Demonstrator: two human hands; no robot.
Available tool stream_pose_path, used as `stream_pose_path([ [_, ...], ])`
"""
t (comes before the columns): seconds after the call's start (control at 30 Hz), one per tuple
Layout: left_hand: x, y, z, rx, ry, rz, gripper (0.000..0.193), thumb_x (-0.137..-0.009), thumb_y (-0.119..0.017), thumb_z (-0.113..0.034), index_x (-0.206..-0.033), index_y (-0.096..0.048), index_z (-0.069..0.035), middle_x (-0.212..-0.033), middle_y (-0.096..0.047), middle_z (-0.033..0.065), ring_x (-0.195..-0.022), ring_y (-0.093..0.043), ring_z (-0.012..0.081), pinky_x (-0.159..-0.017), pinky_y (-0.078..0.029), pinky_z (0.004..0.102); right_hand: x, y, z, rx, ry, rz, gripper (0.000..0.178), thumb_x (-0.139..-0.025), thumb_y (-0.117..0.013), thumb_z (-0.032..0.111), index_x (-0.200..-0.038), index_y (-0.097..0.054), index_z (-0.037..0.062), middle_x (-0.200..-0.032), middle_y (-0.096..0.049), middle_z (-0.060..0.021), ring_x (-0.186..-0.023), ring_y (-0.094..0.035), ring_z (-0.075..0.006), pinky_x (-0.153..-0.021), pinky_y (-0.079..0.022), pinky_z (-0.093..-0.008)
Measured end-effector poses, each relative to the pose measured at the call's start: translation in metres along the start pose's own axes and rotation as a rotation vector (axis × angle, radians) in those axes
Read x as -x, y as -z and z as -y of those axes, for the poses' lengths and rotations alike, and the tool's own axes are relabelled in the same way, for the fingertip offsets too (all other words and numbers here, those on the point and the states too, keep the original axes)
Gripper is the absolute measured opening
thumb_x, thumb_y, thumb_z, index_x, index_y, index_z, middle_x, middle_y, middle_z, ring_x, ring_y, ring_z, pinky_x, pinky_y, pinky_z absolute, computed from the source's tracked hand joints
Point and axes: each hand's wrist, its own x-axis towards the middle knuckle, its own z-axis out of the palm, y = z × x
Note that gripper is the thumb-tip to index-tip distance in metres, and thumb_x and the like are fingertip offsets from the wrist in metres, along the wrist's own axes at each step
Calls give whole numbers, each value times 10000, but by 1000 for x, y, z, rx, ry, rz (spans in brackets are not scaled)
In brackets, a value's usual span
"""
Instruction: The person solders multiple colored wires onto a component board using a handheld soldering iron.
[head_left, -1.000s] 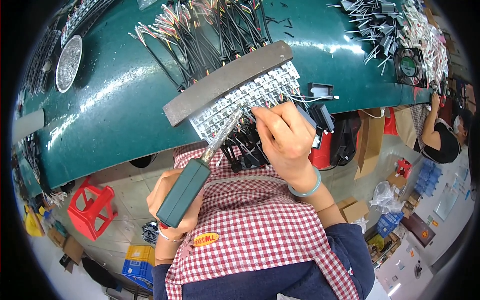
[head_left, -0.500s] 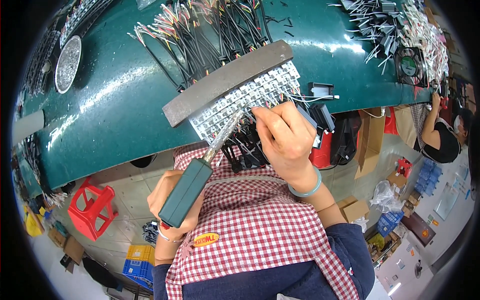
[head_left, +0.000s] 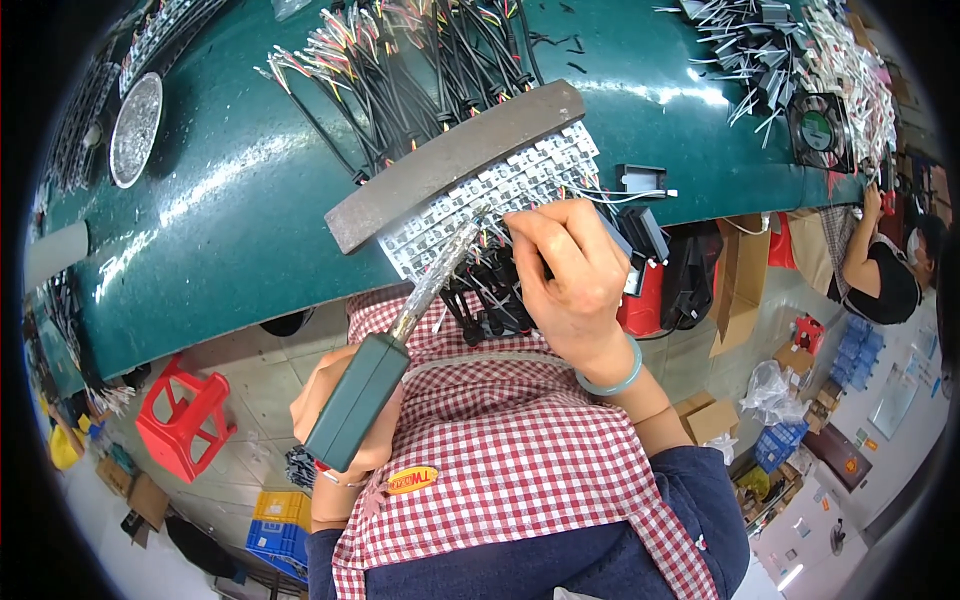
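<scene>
My left hand (head_left: 325, 395) is wrapped round the green handle of a soldering iron (head_left: 360, 400). Its metal shaft slants up and right, with the tip at a panel of small white circuit boards (head_left: 410, 238). Close by the tip, my right hand (head_left: 575, 275) is closed in a pinch over the panel's front rows. Thin coloured wires run by its fingertips, but what exactly they grip is too small to make out. Across the panel's back lies a heavy grey metal bar (head_left: 455, 165). Black cables (head_left: 490, 290) hang from the panel's front side over the table edge.
Black cables with stripped ends (head_left: 400, 70) lie behind the bar on the green table (head_left: 230, 230). An oval dish (head_left: 137, 130) stands left; a small fan (head_left: 820, 130) and more wires are right. A red stool (head_left: 185, 415) is below. Another person (head_left: 890, 270) sits far right.
My left hand and the soldering iron have shifted slightly down and left, the tip drawing back a little. My right hand stays almost in place at the panel.
</scene>
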Motion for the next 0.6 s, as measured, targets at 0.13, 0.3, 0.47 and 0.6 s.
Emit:
stream_pose_path([
  [0.13, -2, 0, -2, 1, 10, 15, 227, -614, -719, 46, -841, -703, 48, -862, -676, 176, -762, -699, 324, -658, -570, 350, -2, -1, 3, -63, -61, -62, 217, -718, -714, -69, -900, -656, 32, -806, -577, -89, -706, -608, -250, -593, -487, -348],
  [0.3, -6, -2, -2, -25, -33, 26, 223, -616, -715, 48, -840, -703, 47, -858, -674, 175, -748, -695, 323, -649, -569, 353, -3, -3, 3, -49, -86, -48, 193, -729, -713, -63, -891, -648, 22, -815, -586, -93, -711, -605, -255, -595, -485, -345],
  [0.47, -10, -4, -3, -12, -54, 34, 207, -621, -713, 31, -827, -702, 47, -835, -667, 168, -727, -686, 315, -632, -563, 347, -1, -5, 3, -21, -80, -51, 196, -721, -716, -59, -886, -647, 20, -805, -580, -91, -701, -599, -252, -589, -483, -344],
  [0.6, -14, -5, -5, 4, -54, 43, 200, -621, -710, 17, -818, -698, 47, -810, -657, 164, -702, -673, 307, -615, -553, 350, -3, -5, 2, -8, -66, -54, 201, -716, -717, -60, -887, -647, 18, -804, -577, -91, -699, -598, -252, -585, -483, -345],
])
